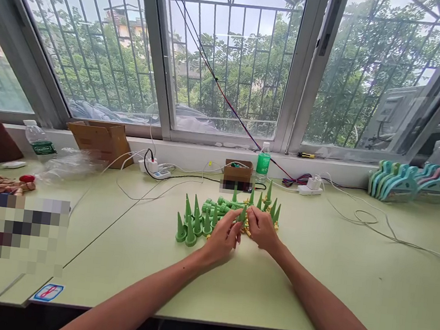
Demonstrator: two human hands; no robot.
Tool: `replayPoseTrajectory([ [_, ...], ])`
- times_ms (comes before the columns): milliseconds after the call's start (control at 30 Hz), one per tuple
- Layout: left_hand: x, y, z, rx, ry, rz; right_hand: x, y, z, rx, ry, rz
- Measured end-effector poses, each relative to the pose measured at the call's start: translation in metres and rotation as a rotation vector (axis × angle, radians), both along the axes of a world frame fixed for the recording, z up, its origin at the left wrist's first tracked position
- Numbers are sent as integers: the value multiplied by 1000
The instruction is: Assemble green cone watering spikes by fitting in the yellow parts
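Note:
Between the fingers of my left hand (225, 233) is a green plastic cone (243, 215) with its tip up. My right hand (262, 227) is closed in a pinch right beside that cone; whatever its fingertips hold is too small to make out. To the left, several green cones (191, 233) stand upright on round bases. Behind my hands lies a heap of green cone pieces (215, 205) on their sides. More cones (269, 194) stand to the right, among small yellow pieces (275, 225) partly hidden by my hands.
A small brown box (238, 172) and a green-labelled bottle (263, 162) stand at the back by the window. Cables and a power strip (309, 189) lie along the wall. Teal plastic pieces (395, 182) stand far right. Clear plastic wrap (73, 164) and a cardboard box (105, 141) are left.

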State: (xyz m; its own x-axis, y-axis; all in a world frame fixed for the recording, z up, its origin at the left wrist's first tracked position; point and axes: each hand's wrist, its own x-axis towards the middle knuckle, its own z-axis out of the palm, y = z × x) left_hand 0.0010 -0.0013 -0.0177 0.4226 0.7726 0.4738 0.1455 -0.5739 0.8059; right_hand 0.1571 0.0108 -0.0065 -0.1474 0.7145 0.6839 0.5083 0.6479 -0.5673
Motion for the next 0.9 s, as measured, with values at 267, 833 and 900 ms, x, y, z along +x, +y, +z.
replayPoseTrajectory([
  [267,5,2,6,4,-85,51,1,3,1,38,-14,-59],
  [833,7,2,17,-514,-337,-93,3,2,8,96,-17,-1],
  [900,7,1,19,-544,-358,-114,3,2,7,86,-16,12],
])
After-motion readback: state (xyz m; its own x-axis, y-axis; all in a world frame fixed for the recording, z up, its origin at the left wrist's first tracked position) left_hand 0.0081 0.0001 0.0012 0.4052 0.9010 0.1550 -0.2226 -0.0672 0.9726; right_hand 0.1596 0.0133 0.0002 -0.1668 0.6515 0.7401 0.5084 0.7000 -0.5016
